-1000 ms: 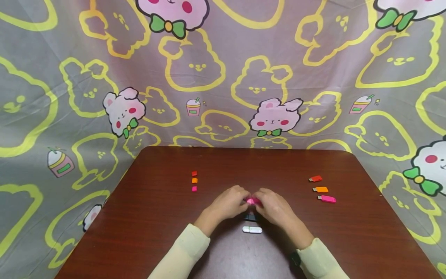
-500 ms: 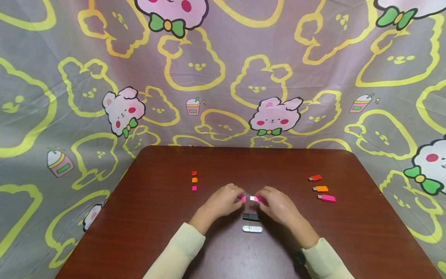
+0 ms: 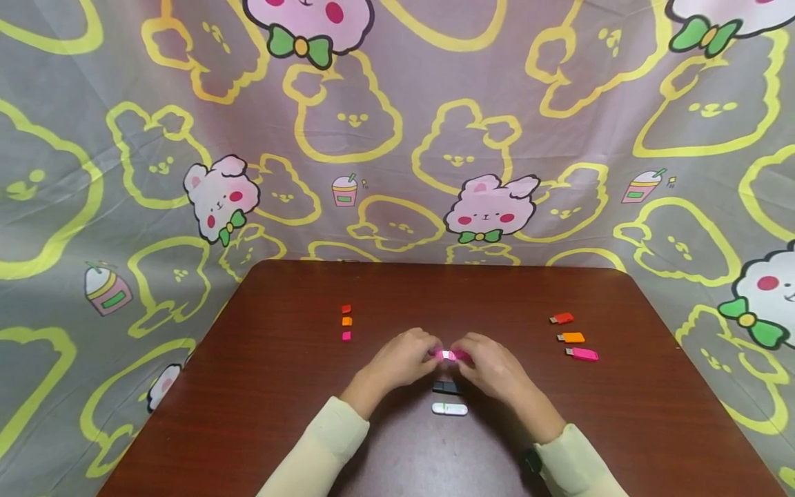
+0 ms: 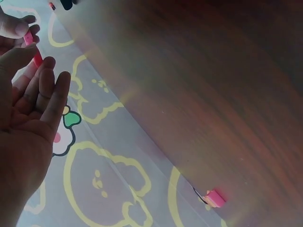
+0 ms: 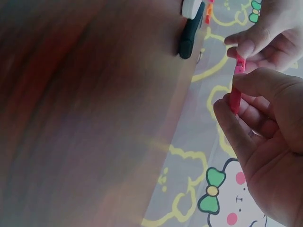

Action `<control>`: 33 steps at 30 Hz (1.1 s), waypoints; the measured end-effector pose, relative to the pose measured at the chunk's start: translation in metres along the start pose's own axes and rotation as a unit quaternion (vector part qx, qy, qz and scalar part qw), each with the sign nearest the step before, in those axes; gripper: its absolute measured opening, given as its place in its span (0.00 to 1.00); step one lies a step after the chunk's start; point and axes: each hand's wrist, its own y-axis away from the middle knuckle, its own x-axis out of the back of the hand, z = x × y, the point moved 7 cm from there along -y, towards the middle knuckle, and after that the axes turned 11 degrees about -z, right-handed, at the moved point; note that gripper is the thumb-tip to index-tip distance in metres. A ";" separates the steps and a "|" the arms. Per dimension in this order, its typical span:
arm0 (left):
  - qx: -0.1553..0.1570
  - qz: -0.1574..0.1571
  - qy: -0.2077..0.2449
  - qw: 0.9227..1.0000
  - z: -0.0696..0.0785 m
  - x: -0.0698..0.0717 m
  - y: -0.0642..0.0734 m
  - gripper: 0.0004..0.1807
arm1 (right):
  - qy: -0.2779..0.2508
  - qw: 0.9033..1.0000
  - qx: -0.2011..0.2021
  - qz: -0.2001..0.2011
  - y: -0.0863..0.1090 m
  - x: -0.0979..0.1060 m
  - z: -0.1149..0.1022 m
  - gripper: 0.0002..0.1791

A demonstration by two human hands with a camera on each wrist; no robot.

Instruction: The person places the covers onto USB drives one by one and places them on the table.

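In the head view my left hand (image 3: 404, 357) pinches a small pink cap (image 3: 439, 355) at its fingertips. Facing it, my right hand (image 3: 493, 364) holds a pink USB stick (image 3: 458, 355) between thumb and fingers. The bright metal plug shows between the two hands, with the cap at its tip; whether it is partly inside is too small to tell. Both wrist views show the pink stick (image 5: 236, 97) and cap (image 5: 241, 63) in line, held in the air. Fingers hide much of both pieces. Just below the hands lies a capped black USB stick (image 3: 445, 387), then a capped white one (image 3: 450, 409).
On the left of the brown table (image 3: 261, 414) a red cap (image 3: 346, 309), an orange cap (image 3: 347, 322) and another pink cap (image 3: 346, 336) stand in a column. Uncapped red (image 3: 562, 318), orange (image 3: 573, 337) and pink (image 3: 584, 354) USB sticks lie at right. A patterned cloth (image 3: 397, 179) hangs behind.
The pink cap and stick start close together, are apart with the plug bare half a second ago, and are now brought close again. The other sticks and caps stay put.
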 end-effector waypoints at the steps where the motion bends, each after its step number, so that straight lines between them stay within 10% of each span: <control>1: -0.004 0.003 -0.003 1.000 0.001 0.001 0.000 0.07 | 0.001 1.000 0.003 0.000 0.000 0.000 -0.001 0.15; 25: -0.008 -0.002 -0.077 0.997 0.014 -0.002 -0.001 0.08 | 0.047 0.995 0.076 0.038 -0.003 0.002 -0.016 0.13; 33: 0.018 -0.031 -0.085 0.996 0.005 -0.011 -0.006 0.08 | 0.032 0.997 0.067 -0.012 -0.005 -0.008 -0.008 0.11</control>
